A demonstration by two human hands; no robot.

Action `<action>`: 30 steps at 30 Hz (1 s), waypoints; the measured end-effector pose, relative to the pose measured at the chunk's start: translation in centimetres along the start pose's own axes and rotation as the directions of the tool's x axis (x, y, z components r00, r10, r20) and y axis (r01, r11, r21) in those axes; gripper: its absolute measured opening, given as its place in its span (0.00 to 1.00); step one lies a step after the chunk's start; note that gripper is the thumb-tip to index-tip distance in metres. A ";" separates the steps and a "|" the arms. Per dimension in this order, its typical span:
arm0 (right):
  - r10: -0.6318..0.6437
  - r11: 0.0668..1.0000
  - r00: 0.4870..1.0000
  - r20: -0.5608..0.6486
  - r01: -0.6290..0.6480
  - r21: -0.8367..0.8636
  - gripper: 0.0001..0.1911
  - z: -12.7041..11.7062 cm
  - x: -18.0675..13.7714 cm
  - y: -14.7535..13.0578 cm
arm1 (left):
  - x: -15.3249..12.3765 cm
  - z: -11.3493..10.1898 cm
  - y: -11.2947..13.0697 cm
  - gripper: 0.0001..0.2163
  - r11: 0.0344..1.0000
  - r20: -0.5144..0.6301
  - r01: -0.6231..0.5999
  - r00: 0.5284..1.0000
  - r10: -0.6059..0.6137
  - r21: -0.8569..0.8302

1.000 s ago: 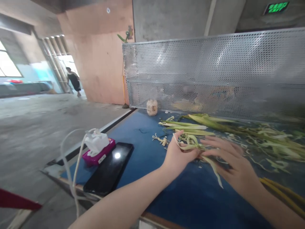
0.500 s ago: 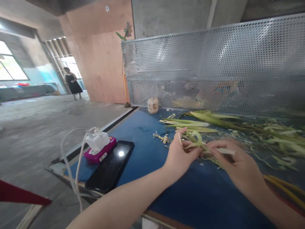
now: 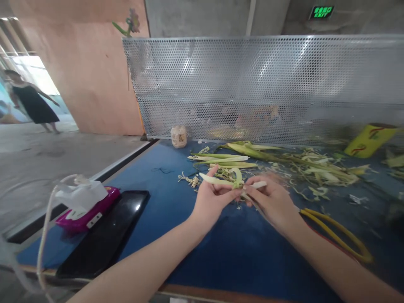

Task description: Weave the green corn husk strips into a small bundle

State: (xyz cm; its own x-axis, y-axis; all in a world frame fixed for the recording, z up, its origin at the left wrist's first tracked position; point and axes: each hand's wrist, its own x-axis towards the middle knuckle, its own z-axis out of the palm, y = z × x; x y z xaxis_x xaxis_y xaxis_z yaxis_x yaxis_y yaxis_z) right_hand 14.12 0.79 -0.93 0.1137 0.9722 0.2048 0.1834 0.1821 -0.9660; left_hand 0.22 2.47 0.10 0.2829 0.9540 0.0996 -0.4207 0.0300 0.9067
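Observation:
My left hand (image 3: pixel 211 202) is closed in a pinch on a small knot of pale green leaf strips (image 3: pixel 237 179), which look like corn husk. One strip curls up in a loop, and another broad pointed strip lies across my left fingers. My right hand (image 3: pixel 272 200) meets it from the right, thumb and fingers closed on the strips, with a whitish end sticking out between them. Part of the knot is hidden by my fingers. Behind my hands lie long green leaves (image 3: pixel 227 159) and a small heap of shreds. A short braided piece (image 3: pixel 189 180) rests left of them.
A black phone (image 3: pixel 107 231) and a magenta power strip (image 3: pixel 91 210) with white plugs and cables lie at the left. A jar (image 3: pixel 179 137) stands before the perforated metal screen (image 3: pixel 205 84). At right are a yellow loop handle (image 3: pixel 341 231), a yellow cylinder (image 3: pixel 368 143) and leaf scraps. A person (image 3: pixel 33 103) walks at far left.
My view has swung right, bringing the yellow cylinder and an exit sign into sight. Both hands stay on the knot; a broad strip now stretches left over my left fingers.

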 end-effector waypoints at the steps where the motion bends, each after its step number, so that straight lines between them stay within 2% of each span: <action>1: 0.027 1.000 0.999 0.026 -0.027 0.010 0.12 0.1 0.1 0.1 | 0.1 0.0 0.1 0.42 1.000 -0.007 -0.001 1.000 0.001 0.015; 3: 0.040 0.999 0.998 0.043 -0.038 -0.032 0.15 0.1 0.1 0.3 | 0.2 -0.2 0.3 0.40 0.999 -0.041 -0.004 0.999 0.006 0.045; 4: -0.010 0.996 1.000 0.024 0.012 -0.085 0.16 0.0 0.2 0.4 | 0.2 -0.3 0.4 0.39 0.998 -0.067 -0.002 0.998 0.006 0.061; 5: -0.114 0.979 0.993 0.000 0.113 -0.170 0.16 -0.2 0.2 0.4 | 0.3 -0.4 0.5 0.38 0.997 -0.091 0.008 0.996 -0.001 0.077; 6: -0.262 0.928 0.965 -0.014 0.248 -0.279 0.17 -0.5 0.2 0.5 | 0.3 -0.6 0.6 0.37 0.996 -0.108 0.024 0.994 -0.014 0.090; 7: -0.431 0.822 0.902 0.013 0.399 -0.405 0.17 -0.7 0.3 0.5 | 0.4 -0.8 0.6 0.36 0.994 -0.113 0.050 0.993 -0.039 0.096; 8: -0.572 0.663 0.815 0.095 0.527 -0.532 0.16 -1.0 0.3 0.5 | 0.5 -0.9 0.6 0.33 0.992 -0.107 0.085 0.991 -0.075 0.096; 10: -0.701 0.342 0.653 0.288 0.661 -0.668 0.13 -1.5 0.2 0.3 | 0.6 -1.2 0.6 0.28 0.984 -0.082 0.155 0.986 -0.149 0.084; 11: -0.725 0.226 0.596 0.344 0.679 -0.699 0.12 -1.7 0.1 0.2 | 0.6 -1.3 0.5 0.25 0.980 -0.071 0.181 0.982 -0.176 0.077; 12: -0.747 0.149 0.555 0.368 0.678 -0.720 0.10 -1.8 0.0 0.0 | 0.7 -1.3 0.4 0.24 0.977 -0.065 0.199 0.979 -0.195 0.073; 15: -0.813 0.038 0.456 0.362 0.663 -0.748 0.06 -2.0 -0.5 -0.3 | 0.6 -1.3 0.3 0.23 0.974 -0.050 0.214 0.976 -0.211 0.078; 17: -0.786 -0.067 0.387 0.482 0.721 -0.689 0.07 -2.1 -0.7 -0.4 | 0.6 -1.2 0.2 0.22 0.972 -0.031 0.217 0.976 -0.215 0.087; 18: -0.747 -0.105 0.371 0.551 0.753 -0.650 0.07 -2.2 -0.7 -0.4 | 0.5 -1.2 0.2 0.22 0.971 -0.022 0.218 0.976 -0.217 0.097; 19: -0.699 -0.125 0.368 0.613 0.782 -0.611 0.07 -2.3 -0.7 -0.4 | 0.5 -1.2 0.2 0.23 0.970 -0.018 0.220 0.976 -0.219 0.108; 21: -0.643 -0.066 0.432 0.632 0.791 -0.609 0.07 -2.3 -0.6 -0.5 | 0.4 -1.2 0.0 0.26 0.968 -0.016 0.191 0.982 -0.191 0.160; 23: -0.595 0.001 0.481 0.644 0.802 -0.598 0.09 -2.4 -0.4 -0.7 | 0.3 -1.3 -0.3 0.31 0.962 0.004 0.101 0.994 -0.105 0.255; 26: -0.521 0.079 0.502 0.691 0.834 -0.547 0.10 -2.5 -0.2 -0.8 | 0.3 -1.5 -0.8 0.34 0.928 0.087 -0.044 0.996 0.013 0.370; 30: -0.536 0.171 0.550 0.640 0.814 -0.556 0.08 -2.5 0.1 -0.6 | 0.5 -2.1 -1.2 0.33 0.885 0.138 -0.088 0.990 0.027 0.456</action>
State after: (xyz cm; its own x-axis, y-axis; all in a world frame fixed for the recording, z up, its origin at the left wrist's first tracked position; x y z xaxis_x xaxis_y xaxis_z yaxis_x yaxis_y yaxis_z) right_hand 16.49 0.35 0.10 -0.6612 0.5314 0.5296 0.6663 0.7403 0.0891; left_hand -0.90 3.57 -1.74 0.3877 0.9042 0.1795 -0.0039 -0.1931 0.9812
